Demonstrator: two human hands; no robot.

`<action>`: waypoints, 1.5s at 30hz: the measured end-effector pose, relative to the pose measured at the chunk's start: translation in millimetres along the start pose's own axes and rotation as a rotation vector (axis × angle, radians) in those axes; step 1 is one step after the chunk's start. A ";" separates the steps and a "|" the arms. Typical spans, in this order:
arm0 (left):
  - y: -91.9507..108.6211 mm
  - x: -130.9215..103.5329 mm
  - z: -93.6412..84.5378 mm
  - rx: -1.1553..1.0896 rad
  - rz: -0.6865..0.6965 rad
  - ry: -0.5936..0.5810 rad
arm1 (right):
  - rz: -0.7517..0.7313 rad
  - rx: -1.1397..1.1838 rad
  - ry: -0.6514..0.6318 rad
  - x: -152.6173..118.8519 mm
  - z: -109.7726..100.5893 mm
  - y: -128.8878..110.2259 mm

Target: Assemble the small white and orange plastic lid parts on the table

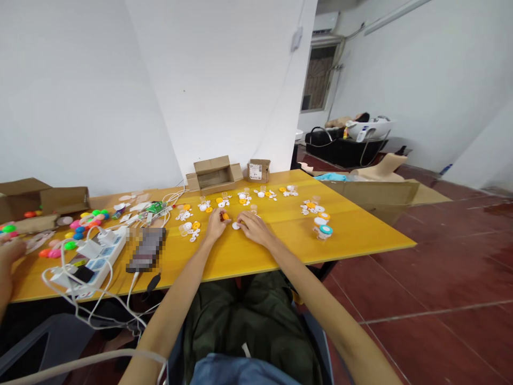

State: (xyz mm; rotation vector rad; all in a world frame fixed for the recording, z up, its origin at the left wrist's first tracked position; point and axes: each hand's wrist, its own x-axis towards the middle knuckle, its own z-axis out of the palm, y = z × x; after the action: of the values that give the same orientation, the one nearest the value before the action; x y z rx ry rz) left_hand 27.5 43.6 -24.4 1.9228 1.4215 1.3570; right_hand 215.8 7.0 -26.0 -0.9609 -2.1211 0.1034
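Near the table's front middle, my left hand (217,224) is closed around a small orange round piece (225,216). Just to its right, the bent fingers of my right hand (253,227) pinch the edge of a small white disc (235,226) low over the tabletop. A clear cup (254,209) stands right behind my right hand. Around both hands lie small heaps of white and orange plastic parts, such as one heap (194,230) on the left and another (308,206) on the right. A small jar with a teal lid (325,230) stands farther right.
The yellow table (360,235) carries two open cardboard boxes, one wider (214,175), one smaller (258,171). To the left are a plugged-in power strip (105,256), a phone (147,249), loose cables and colourful balls (82,227). Another person's hand (10,254) shows at the left edge.
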 end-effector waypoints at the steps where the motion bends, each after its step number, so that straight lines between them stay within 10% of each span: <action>1: 0.2 -0.1 0.1 0.014 -0.002 0.007 | 0.005 -0.007 -0.006 0.1 0.1 0.1; 20: 21.1 -19.1 -3.4 0.386 0.179 -0.290 | 0.017 0.058 -0.035 0.0 6.1 10.3; 45: 27.4 -18.4 -5.7 0.381 0.207 -0.274 | 0.152 0.180 -0.036 5.9 6.7 13.8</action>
State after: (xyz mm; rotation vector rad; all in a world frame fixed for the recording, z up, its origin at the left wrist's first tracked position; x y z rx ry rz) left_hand 36.1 14.8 -9.6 2.4477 1.4527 0.8979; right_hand 217.0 22.2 -31.9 -1.0174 -2.0298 0.3840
